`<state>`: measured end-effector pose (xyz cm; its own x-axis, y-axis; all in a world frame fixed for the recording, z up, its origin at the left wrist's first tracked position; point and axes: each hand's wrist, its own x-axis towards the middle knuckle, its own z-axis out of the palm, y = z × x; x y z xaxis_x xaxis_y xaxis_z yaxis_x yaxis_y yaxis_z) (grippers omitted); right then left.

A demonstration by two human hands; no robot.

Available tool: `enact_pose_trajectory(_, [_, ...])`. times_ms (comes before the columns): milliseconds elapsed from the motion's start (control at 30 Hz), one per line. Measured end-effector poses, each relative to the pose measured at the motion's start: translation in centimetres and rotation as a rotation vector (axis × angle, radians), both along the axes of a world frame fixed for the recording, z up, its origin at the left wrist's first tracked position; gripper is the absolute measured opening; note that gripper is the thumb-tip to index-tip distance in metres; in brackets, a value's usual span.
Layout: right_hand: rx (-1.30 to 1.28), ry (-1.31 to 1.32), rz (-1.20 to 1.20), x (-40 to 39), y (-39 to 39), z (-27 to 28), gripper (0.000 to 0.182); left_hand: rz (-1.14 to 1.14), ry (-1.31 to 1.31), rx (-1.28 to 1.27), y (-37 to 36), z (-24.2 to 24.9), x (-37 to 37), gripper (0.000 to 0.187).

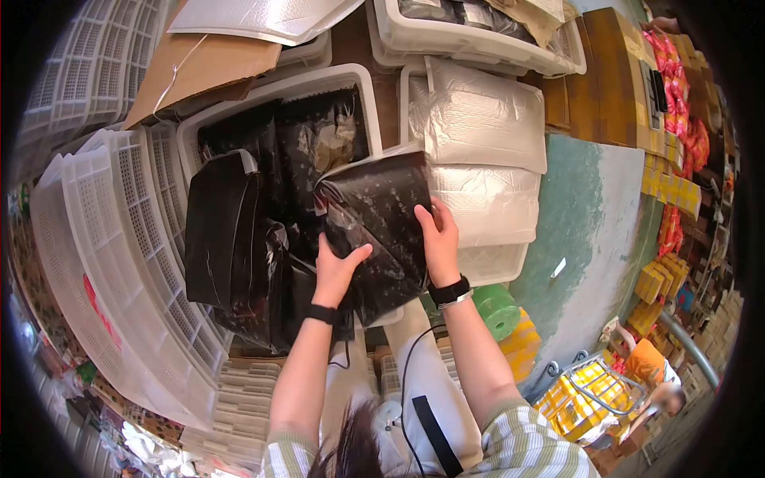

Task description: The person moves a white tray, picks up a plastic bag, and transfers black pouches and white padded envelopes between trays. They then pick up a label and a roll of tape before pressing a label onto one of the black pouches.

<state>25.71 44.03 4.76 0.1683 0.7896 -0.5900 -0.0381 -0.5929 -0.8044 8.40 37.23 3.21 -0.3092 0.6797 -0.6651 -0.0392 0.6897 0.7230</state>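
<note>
Between my two hands is a shiny black plastic package (386, 207), tilted over the near edge of a white plastic crate (368, 92). My left hand (339, 267) grips its left side, thumb spread across the front. At the right edge, my right hand (438, 239) is closed on it with the thumb on top; the fingers behind are partly hidden. Several other black packages (219, 231) lie in the crate, left of and beyond the one I hold. Just right of it, silvery padded packages (482, 119) are stacked in another white crate (498, 267).
Stacked white perforated crates (103, 247) stand at left. A cardboard sheet (199, 76) lies at the upper left. To the right are a green roll (496, 311), taped cartons (606, 72) and green floor (590, 207). A person in orange (645, 362) is near a loaded cart (590, 390).
</note>
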Motion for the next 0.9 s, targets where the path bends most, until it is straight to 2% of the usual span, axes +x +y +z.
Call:
enact_pose_trajectory(67, [0.105, -0.052, -0.038, 0.6, -0.3, -2.5, 0.049, 0.003, -0.103, 0.075, 2.0, -1.0, -0.5, 0.068])
enact_pose_trajectory(100, [0.066, -0.01, -0.005, 1.2, -0.6, -2.2, 0.05, 0.0, -0.165, 0.087, 2.2, -1.0, -0.4, 0.067])
enact_pose_trajectory(200, [-0.004, 0.069, 0.113, 3.1, 0.6, -1.7, 0.054, -0.088, -0.116, 0.037, 3.5, -1.0, -1.3, 0.067])
enact_pose_trajectory(300, [0.043, -0.172, 0.363, 4.1, 0.0, -5.7, 0.077, -0.102, -0.107, -0.032, 3.8, 0.2, -1.9, 0.071])
enact_pose_trajectory(400, [-0.088, 0.066, 0.303, 3.6, 0.1, -6.9, 0.086, -0.102, -0.109, -0.019, 4.1, 0.1, -2.0, 0.077])
enact_pose_trajectory(500, [-0.136, 0.101, 0.198, 2.9, 0.1, -5.5, 0.087, -0.071, -0.049, -0.044, 3.7, -0.9, -1.5, 0.087])
enact_pose_trajectory(567, [-0.16, -0.059, 0.237, 2.3, 0.3, -5.2, 0.087, 0.03, 0.057, -0.097, 3.4, -2.6, -1.0, 0.091])
enact_pose_trajectory(600, [-0.173, -0.142, 0.259, 2.0, 0.5, -4.9, 0.087, 0.057, 0.064, -0.132, 4.3, -1.6, -0.8, 0.096])
enact_pose_trajectory(633, [-0.169, -0.168, 0.26, 1.4, 1.0, -3.8, 0.087, 0.055, 0.18, -0.172, 4.3, -2.6, -1.0, 0.092])
enact_pose_trajectory(733, [-0.112, -0.231, 0.244, -1.0, 3.4, -2.1, 0.087, 0.091, 0.049, -0.127, 5.8, -3.1, -2.7, 0.086])
enact_pose_trajectory(833, [-0.065, -0.436, 0.358, -3.7, 6.1, -2.6, 0.088, 0.163, 0.263, -0.146, 7.7, -4.9, -4.2, 0.09])
enact_pose_trajectory(900, [0.041, -0.53, 0.381, -5.1, 6.3, -1.7, 0.081, 0.107, 0.318, -0.141, 8.6, -4.3, -4.8, 0.086])
